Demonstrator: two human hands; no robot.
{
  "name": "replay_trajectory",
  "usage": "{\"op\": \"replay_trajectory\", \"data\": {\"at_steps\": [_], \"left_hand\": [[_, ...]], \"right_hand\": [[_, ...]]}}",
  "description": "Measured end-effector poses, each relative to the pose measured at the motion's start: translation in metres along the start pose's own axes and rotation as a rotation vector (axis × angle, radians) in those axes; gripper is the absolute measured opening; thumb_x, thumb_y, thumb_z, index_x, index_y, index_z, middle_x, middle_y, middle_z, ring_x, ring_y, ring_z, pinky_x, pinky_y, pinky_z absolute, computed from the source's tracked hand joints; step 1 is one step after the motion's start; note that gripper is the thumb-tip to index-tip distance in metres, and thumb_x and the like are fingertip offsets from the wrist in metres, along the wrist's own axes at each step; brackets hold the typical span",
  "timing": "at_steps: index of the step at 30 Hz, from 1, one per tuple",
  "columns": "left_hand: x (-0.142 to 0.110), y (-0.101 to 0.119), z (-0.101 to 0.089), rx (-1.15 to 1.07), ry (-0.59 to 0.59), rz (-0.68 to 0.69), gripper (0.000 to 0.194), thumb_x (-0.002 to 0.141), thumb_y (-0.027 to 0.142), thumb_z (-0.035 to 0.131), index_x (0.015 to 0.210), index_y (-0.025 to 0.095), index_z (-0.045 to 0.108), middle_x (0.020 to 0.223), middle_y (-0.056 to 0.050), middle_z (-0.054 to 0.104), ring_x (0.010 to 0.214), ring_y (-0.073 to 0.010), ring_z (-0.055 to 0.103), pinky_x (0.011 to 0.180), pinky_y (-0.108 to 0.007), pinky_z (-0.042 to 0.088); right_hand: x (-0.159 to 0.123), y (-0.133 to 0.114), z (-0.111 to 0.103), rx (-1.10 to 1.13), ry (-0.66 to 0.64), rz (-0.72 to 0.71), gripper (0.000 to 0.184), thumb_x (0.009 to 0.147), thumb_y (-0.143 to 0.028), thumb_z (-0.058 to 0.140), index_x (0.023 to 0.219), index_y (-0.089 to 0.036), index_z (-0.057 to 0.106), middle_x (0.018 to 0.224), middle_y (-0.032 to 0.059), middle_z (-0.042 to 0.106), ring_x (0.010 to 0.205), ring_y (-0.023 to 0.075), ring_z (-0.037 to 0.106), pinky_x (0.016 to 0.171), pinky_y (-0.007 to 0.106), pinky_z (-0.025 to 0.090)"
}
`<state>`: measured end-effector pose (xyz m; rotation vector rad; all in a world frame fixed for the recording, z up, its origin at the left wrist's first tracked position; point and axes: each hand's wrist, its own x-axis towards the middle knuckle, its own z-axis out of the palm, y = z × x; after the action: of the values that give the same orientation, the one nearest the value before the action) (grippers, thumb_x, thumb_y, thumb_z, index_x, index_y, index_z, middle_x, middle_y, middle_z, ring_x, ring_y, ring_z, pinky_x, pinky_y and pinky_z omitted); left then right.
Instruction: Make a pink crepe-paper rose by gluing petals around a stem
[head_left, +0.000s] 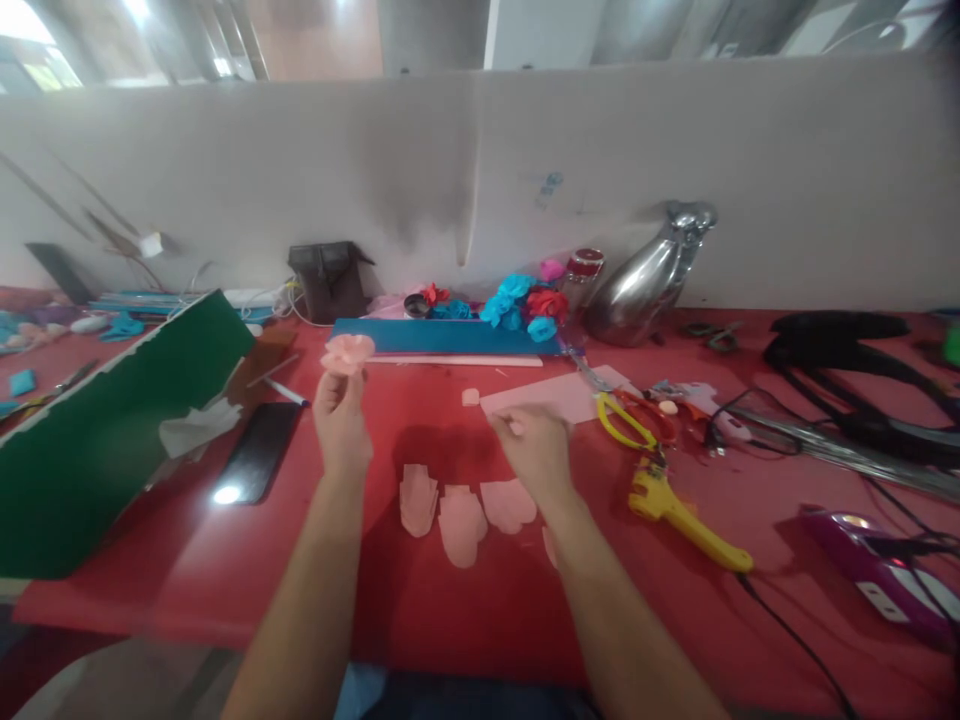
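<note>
My left hand (343, 425) is closed in a pinch under a pale pink paper flower (348, 352), holding it upright above the table. My right hand (536, 450) has its fingers drawn together over the near edge of a flat pink paper sheet (574, 395); what they hold, if anything, is hidden. A small stack of pink paper squares (470, 397) lies just left of those fingertips. Between my forearms are several cut pink petals, among them a squarish pile (418, 498), a rounded pile (461, 525) and a wider one (508, 503).
A yellow glue gun (690, 520) and yellow-handled scissors (624, 420) lie to the right. A phone (259, 455) with its light on rests at left, beside a green board (127, 430). Behind are blue paper flowers (510, 300) and a steel jug (645, 280).
</note>
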<state>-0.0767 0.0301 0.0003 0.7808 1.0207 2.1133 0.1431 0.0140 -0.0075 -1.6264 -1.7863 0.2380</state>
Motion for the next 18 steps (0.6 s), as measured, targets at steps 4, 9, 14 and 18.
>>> {"op": "replay_trajectory", "data": {"at_steps": [4, 9, 14, 18], "left_hand": [[-0.008, -0.009, 0.004, 0.01, -0.204, -0.208, 0.014, 0.071, 0.028, 0.069, 0.07, 0.018, 0.06, 0.066, 0.003, 0.055, 0.057, -0.0058, 0.045, 0.058, -0.019, 0.036], [-0.015, -0.012, 0.007, 0.066, -0.286, -0.277, 0.013, 0.071, 0.028, 0.068, 0.07, 0.017, 0.06, 0.067, 0.002, 0.055, 0.056, -0.0061, 0.042, 0.056, -0.019, 0.033], [-0.015, -0.013, 0.007, -0.011, -0.292, -0.39, 0.014, 0.068, 0.026, 0.071, 0.071, 0.016, 0.061, 0.069, 0.002, 0.056, 0.058, -0.0058, 0.045, 0.058, -0.019, 0.034], [-0.017, -0.018, 0.009, -0.055, -0.25, -0.451, 0.018, 0.063, 0.026, 0.075, 0.074, 0.016, 0.064, 0.071, 0.002, 0.059, 0.064, -0.0066, 0.049, 0.064, -0.019, 0.037]], "right_hand": [[-0.005, -0.017, 0.012, 0.16, -0.251, -0.198, 0.02, 0.081, -0.024, 0.054, 0.092, -0.026, 0.07, 0.096, 0.0052, 0.067, 0.097, 0.0244, 0.051, 0.082, 0.038, 0.035], [-0.024, -0.045, 0.036, 0.105, -0.563, -0.412, 0.032, 0.085, -0.014, 0.047, 0.108, -0.028, 0.064, 0.111, 0.0041, 0.063, 0.102, 0.0237, 0.045, 0.081, 0.038, 0.029], [-0.026, -0.052, 0.041, 0.079, -0.608, -0.367, 0.034, 0.081, -0.007, 0.049, 0.108, -0.023, 0.063, 0.103, 0.0072, 0.063, 0.1, 0.0226, 0.046, 0.08, 0.036, 0.028], [-0.015, -0.042, 0.03, 0.224, -0.527, -0.214, 0.026, 0.079, -0.006, 0.047, 0.081, -0.021, 0.068, 0.087, 0.0049, 0.064, 0.089, 0.02, 0.051, 0.077, 0.034, 0.034]]}}
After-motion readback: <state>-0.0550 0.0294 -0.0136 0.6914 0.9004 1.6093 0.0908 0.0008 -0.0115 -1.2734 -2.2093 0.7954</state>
